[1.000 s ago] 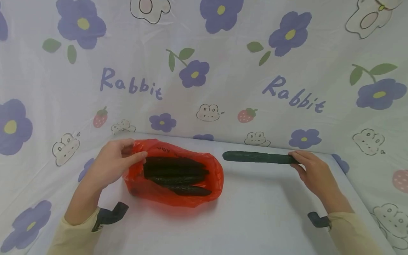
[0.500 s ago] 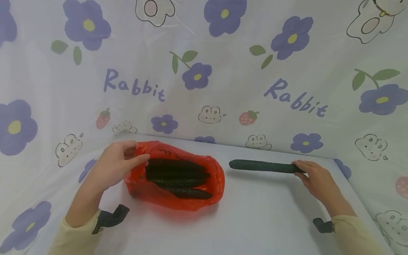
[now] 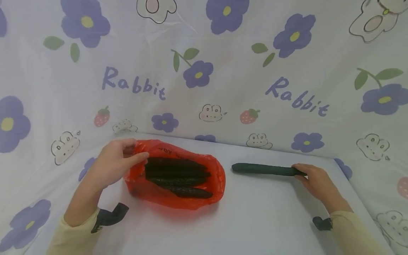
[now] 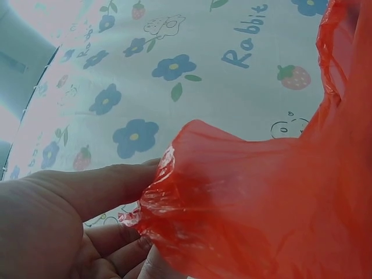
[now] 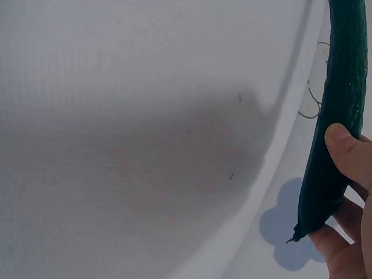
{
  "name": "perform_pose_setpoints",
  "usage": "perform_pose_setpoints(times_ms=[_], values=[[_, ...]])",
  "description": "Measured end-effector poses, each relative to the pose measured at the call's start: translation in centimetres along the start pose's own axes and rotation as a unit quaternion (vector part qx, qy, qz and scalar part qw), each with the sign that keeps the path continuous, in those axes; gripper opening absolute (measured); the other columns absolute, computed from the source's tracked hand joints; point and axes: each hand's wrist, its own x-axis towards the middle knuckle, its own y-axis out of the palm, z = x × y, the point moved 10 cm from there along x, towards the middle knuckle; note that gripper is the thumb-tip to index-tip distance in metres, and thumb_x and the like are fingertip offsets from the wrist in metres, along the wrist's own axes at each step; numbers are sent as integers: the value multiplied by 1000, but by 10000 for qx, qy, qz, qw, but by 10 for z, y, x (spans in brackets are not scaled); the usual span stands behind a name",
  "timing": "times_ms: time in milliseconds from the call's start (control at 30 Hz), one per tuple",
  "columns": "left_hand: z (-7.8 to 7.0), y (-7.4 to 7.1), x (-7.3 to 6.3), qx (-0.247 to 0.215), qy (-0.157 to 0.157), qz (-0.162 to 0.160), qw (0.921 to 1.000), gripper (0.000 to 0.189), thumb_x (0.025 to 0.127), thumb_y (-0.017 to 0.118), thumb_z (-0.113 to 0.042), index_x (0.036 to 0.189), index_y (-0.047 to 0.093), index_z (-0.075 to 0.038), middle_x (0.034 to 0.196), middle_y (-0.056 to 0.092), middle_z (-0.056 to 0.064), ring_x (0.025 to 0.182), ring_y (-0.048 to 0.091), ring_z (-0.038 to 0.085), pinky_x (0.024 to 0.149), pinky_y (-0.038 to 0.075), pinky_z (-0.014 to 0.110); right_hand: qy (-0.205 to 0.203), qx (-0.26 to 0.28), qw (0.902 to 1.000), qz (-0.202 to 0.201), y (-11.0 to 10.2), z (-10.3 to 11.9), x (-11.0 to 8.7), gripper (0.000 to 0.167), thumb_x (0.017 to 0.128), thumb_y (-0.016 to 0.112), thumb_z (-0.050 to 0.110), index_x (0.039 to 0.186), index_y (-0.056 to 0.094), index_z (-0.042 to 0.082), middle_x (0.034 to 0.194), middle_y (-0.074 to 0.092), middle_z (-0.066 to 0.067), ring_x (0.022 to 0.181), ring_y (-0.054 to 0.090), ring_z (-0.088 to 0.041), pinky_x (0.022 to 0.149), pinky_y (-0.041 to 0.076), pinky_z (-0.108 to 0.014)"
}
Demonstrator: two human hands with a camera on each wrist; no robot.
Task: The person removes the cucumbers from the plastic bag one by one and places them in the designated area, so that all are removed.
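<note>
Since my right hand (image 3: 313, 180) has one end of a long green cucumber (image 3: 264, 169), with the thumb on one side and the fingers on the other, the rest of it sticks out to my left. It goes sideways over the white table (image 3: 255, 216), and its free tip points to the red plastic bag (image 3: 159, 198), with a gap between. My left hand (image 3: 109, 164) is far from that cucumber; it pinches the bag's left edge.

More cucumbers (image 3: 178, 181) lie side by side in the bag, nearly the same way round. They are so dark and close that I can't count them well. The bag hides some of my left fingertips, and I can't read its writing. I can't tell if the cucumber I hold touches the table.
</note>
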Motion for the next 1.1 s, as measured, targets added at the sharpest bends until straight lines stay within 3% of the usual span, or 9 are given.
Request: perform_pose_setpoints(times_ms=[333,600,1100], values=[[1,2,-1,90,-46,28,9999,38,104,76,-24,133,69,0,108,78,7,102,75,27,90,65,44,553,163,9957,730,21,-18,-6,42,91,83,-3,132,73,-5,131,70,-30,123,64,-55,103,50,-69],[0,-1,-3,78,-69,-90,9999,39,104,76,-22,134,68,2,108,79,9,103,76,30,91,64,47,779,182,9925,925,29,-22,-4,43,91,82,-4,133,71,-6,133,68,-31,127,61,-56,106,47,-70],[5,-9,7,71,-107,0,9999,38,104,76,-21,133,68,2,109,79,10,105,76,31,94,63,48,897,257,9902,1041,35,-24,3,42,92,83,-1,133,72,-5,133,69,-31,126,61,-56,105,48,-70]])
